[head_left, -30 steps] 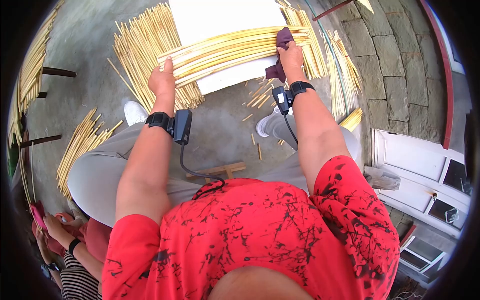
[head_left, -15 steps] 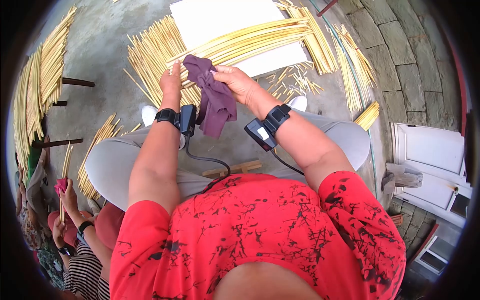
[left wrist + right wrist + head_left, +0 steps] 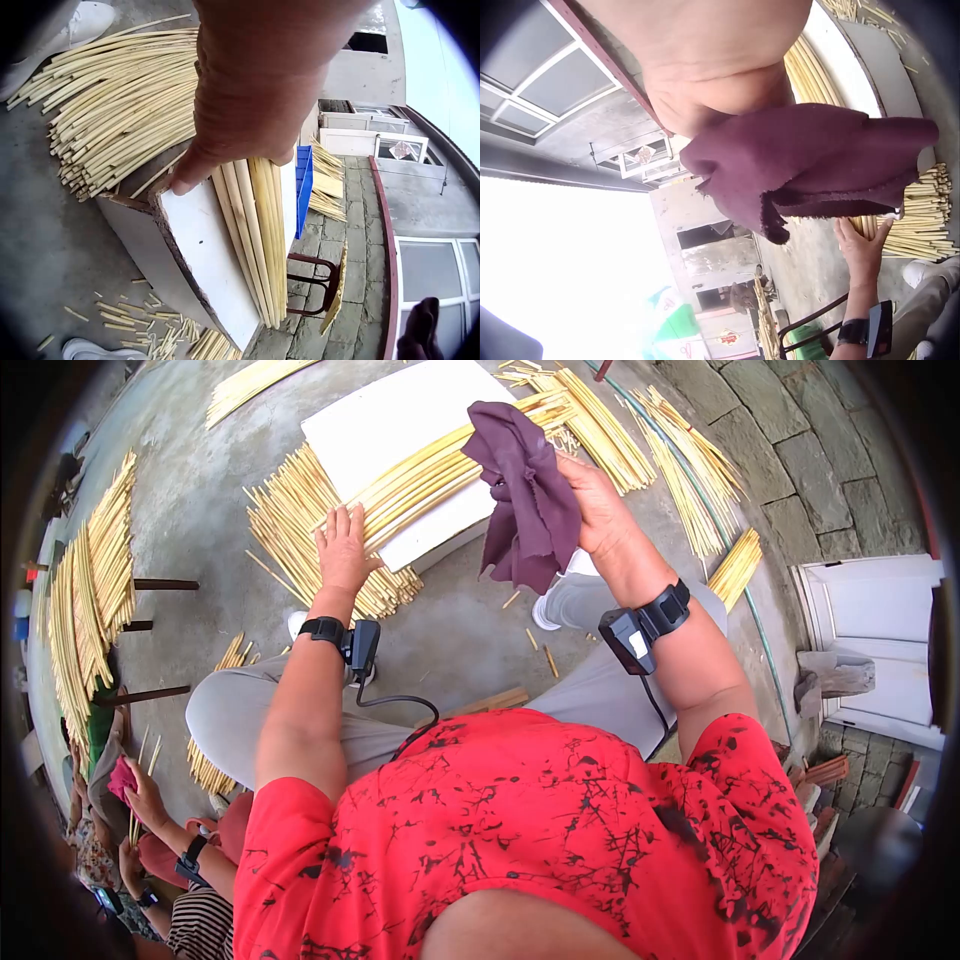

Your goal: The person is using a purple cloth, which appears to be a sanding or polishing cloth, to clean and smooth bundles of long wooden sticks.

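Observation:
My right hand (image 3: 603, 510) holds a crumpled purple cloth (image 3: 522, 500) raised over the right part of the board; in the right wrist view the cloth (image 3: 810, 161) hangs in folds with a frayed edge. Several long pale-yellow peeled sticks (image 3: 425, 475) lie side by side across the white board (image 3: 385, 415). At their left end my left hand (image 3: 345, 548) rests with its fingers spread over them. In the left wrist view, the thumb of that hand (image 3: 255, 90) touches the board's worn corner, and the sticks (image 3: 251, 232) run out from under the palm.
A big pile of sticks (image 3: 300, 510) lies left of the board, with more bundles (image 3: 605, 435) at its right. Farther left, sticks (image 3: 95, 600) lie across a rack. Another person's hand (image 3: 150, 800) holds sticks and a pink cloth. A hose (image 3: 690, 460) crosses the floor.
My right hand has swept the cloth from the sticks' right end leftward to near my left hand, then back to the right and up. My left hand's fingers have spread out over the sticks.

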Demonstrator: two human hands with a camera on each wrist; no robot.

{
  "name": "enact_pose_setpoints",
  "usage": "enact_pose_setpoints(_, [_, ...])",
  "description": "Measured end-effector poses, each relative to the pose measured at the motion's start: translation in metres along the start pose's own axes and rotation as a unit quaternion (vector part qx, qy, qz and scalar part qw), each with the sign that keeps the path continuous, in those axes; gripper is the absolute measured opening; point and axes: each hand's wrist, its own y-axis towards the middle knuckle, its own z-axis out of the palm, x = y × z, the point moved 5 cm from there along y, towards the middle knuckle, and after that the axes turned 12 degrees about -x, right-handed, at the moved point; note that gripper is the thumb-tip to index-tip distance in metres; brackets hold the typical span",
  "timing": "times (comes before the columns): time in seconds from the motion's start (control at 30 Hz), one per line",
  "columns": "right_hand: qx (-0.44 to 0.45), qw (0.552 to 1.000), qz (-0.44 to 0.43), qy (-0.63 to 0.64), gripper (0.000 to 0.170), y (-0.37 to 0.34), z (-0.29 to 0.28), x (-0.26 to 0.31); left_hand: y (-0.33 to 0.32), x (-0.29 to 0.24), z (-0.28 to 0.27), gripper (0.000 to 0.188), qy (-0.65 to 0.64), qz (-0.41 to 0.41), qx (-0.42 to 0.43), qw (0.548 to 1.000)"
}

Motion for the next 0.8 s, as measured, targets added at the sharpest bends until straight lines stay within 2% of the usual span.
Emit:
enact_pose_setpoints(0.03, [0.014,1.0,-0.014,0.022,0.035,-0.003,-0.005,0.01,0.0,0.005,0.007,0.101,0.007,0.001,0.004,1.0])
enact_pose_setpoints(0.1, [-0.043,0.994,-0.072,0.069,0.035,0.005,-0.032,0.029,0.006,0.015,0.016,0.096,-0.038,-0.001,-0.031,0.999])
enact_pose_setpoints(0.17, [-0.057,0.982,-0.118,0.134,0.034,0.015,-0.056,0.045,0.011,0.019,0.011,0.08,-0.056,0.022,-0.043,0.997])
enact_pose_setpoints(0.23, [-0.13,0.966,-0.165,0.153,0.034,0.02,-0.068,0.06,0.021,0.024,0.004,0.067,-0.098,0.044,-0.047,0.993])
enact_pose_setpoints(0.27, [-0.128,0.964,-0.169,0.158,0.034,0.019,-0.069,0.064,0.027,0.028,-0.001,0.067,-0.094,0.049,-0.048,0.993])
enact_pose_setpoints(0.33, [-0.141,0.96,-0.184,0.159,0.033,0.014,-0.07,0.072,0.034,0.04,-0.004,0.052,-0.224,-0.089,0.064,0.968])
enact_pose_setpoints(0.37, [-0.141,0.96,-0.185,0.158,0.033,0.012,-0.067,0.071,0.036,0.05,-0.001,0.052,-0.224,-0.089,0.063,0.968])
enact_pose_setpoints(0.4, [-0.146,0.96,-0.185,0.153,0.032,0.012,-0.067,0.07,0.038,0.055,0.003,0.047,-0.342,-0.14,0.128,0.92])
enact_pose_setpoints(0.43, [-0.151,0.96,-0.184,0.147,0.032,0.012,-0.069,0.068,0.036,0.054,0.008,0.043,-0.453,-0.188,0.19,0.851])
enact_pose_setpoints(0.5, [-0.152,0.958,-0.184,0.159,0.032,0.014,-0.073,0.065,0.035,0.057,0.003,0.043,-0.439,-0.195,0.209,0.852])
enact_pose_setpoints(0.57, [-0.151,0.957,-0.185,0.167,0.031,0.021,-0.082,0.063,0.035,0.051,-0.002,0.05,-0.479,-0.22,0.265,0.807])
enact_pose_setpoints(0.6, [-0.156,0.958,-0.174,0.167,0.032,0.027,-0.09,0.06,0.033,0.063,0.01,0.057,-0.456,-0.218,0.169,0.846])
enact_pose_setpoints(0.63, [-0.165,0.958,-0.163,0.167,0.032,0.031,-0.095,0.057,0.031,0.063,0.014,0.057,-0.456,-0.22,0.167,0.846])
enact_pose_setpoints(0.67, [-0.165,0.958,-0.163,0.167,0.032,0.034,-0.101,0.054,0.034,0.061,0.013,0.061,-0.326,-0.141,0.111,0.928])
enact_pose_setpoints(0.7, [-0.195,0.95,-0.175,0.168,0.032,0.038,-0.102,0.053,0.034,0.06,0.008,0.065,-0.185,-0.065,0.049,0.979])
enact_pose_setpoints(0.77, [-0.229,0.94,-0.188,0.169,0.033,0.039,-0.109,0.051,0.031,0.053,0.018,0.072,-0.173,-0.082,0.048,0.98])
enact_pose_setpoints(0.8, [-0.238,0.94,-0.181,0.162,0.033,0.042,-0.108,0.049,0.022,0.043,0.012,0.075,-0.129,-0.089,0.001,0.988])
